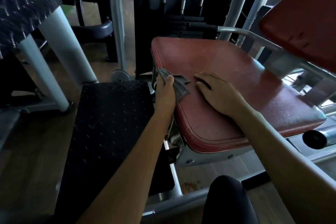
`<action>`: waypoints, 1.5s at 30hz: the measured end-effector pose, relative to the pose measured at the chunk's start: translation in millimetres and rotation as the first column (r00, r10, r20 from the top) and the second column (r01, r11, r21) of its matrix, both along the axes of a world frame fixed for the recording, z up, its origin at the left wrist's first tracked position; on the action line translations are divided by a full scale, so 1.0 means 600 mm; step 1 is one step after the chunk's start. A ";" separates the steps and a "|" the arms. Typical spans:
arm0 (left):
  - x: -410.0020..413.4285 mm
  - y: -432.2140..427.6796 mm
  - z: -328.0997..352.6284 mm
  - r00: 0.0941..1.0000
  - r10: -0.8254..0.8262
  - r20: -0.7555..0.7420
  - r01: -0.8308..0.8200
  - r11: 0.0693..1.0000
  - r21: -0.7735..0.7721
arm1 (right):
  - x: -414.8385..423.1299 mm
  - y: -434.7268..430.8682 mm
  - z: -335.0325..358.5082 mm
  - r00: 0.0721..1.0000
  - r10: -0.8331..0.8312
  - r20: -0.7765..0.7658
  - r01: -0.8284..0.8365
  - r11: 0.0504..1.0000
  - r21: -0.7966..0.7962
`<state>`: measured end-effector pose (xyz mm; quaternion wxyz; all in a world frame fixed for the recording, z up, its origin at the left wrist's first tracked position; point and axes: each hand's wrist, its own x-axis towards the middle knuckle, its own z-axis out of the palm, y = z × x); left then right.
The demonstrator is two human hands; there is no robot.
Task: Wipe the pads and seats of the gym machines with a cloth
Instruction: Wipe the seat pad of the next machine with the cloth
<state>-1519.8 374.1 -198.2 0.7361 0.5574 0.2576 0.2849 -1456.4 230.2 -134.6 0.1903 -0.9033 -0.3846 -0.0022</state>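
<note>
Single head-worn wide-angle view, facing forward and steeply down from close above the red seat (pixel 227 87). Both forearms enter from the bottom edge. Frame edges bow. The back pad (pixel 305 23) is cropped upper right, the footplate (pixel 109 123) lower left.

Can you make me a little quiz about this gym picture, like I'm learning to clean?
1. Which hand holds the grey cloth?
2. True or false: the right hand lies flat on the red seat with nothing in it.
3. Where is the cloth on the seat: A) at its left edge, B) in the middle, C) on the red back pad?

Key:
1. The left hand, which is closed around the cloth.
2. True.
3. A. The cloth sits at the seat's left edge, above the black footplate.
</note>
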 end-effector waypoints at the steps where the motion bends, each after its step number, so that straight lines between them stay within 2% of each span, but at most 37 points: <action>1: -0.010 -0.013 0.000 1.000 0.005 -0.002 -0.005 1.000 -0.007 | -0.001 0.002 0.001 1.000 -0.003 -0.002 0.003 1.000 0.004; 3: -0.056 -0.066 -0.009 1.000 0.010 0.007 -0.010 1.000 -0.011 | -0.004 0.008 0.003 1.000 -0.010 -0.007 0.010 1.000 0.005; 6: -0.118 -0.139 -0.012 0.995 -0.024 0.097 0.029 0.998 -0.054 | -0.011 0.008 0.003 1.000 -0.020 0.004 0.020 1.000 -0.009; 7: -0.118 -0.141 -0.014 0.993 -0.024 0.112 0.030 0.998 -0.058 | -0.013 0.007 0.002 1.000 -0.017 0.009 0.018 1.000 -0.017; 12: -0.033 -0.029 -0.008 0.998 -0.064 -0.024 0.063 0.998 -0.028 | -0.017 0.004 0.001 1.000 -0.017 0.006 0.017 0.999 -0.033; 15: 0.015 0.026 0.011 0.997 -0.010 -0.071 0.007 0.999 -0.046 | -0.019 0.006 0.004 1.000 -0.021 0.010 0.021 0.999 -0.038; 19: -0.001 0.002 0.018 0.996 0.030 -0.088 -0.035 0.998 -0.060 | -0.019 0.005 0.005 1.000 -0.023 0.017 0.024 0.999 -0.040; 21: -0.050 -0.050 0.011 0.997 0.027 -0.067 -0.029 0.999 -0.029 | -0.018 0.006 0.005 1.000 -0.025 0.019 0.026 0.999 -0.036; 24: -0.114 -0.114 0.012 1.000 -0.017 0.004 0.018 0.998 -0.060 | -0.019 0.008 0.006 1.000 -0.028 0.013 0.028 0.999 -0.044; 29: -0.061 -0.053 0.015 0.996 -0.065 -0.064 0.064 0.998 -0.027 | -0.019 0.008 0.004 0.999 -0.031 0.015 0.032 0.999 -0.043; 34: -0.008 0.002 0.020 0.999 -0.033 -0.029 0.030 0.995 -0.092 | -0.022 0.011 0.006 0.999 -0.031 0.016 0.031 0.999 -0.044; 42: -0.102 -0.123 -0.006 0.999 -0.024 0.038 0.026 0.998 -0.055 | -0.016 0.020 -0.001 0.999 -0.038 0.009 0.039 0.999 -0.039; 45: -0.084 -0.098 -0.008 0.997 -0.046 0.055 0.049 0.997 -0.063 | -0.012 0.019 -0.005 0.999 -0.037 0.009 0.037 0.998 -0.050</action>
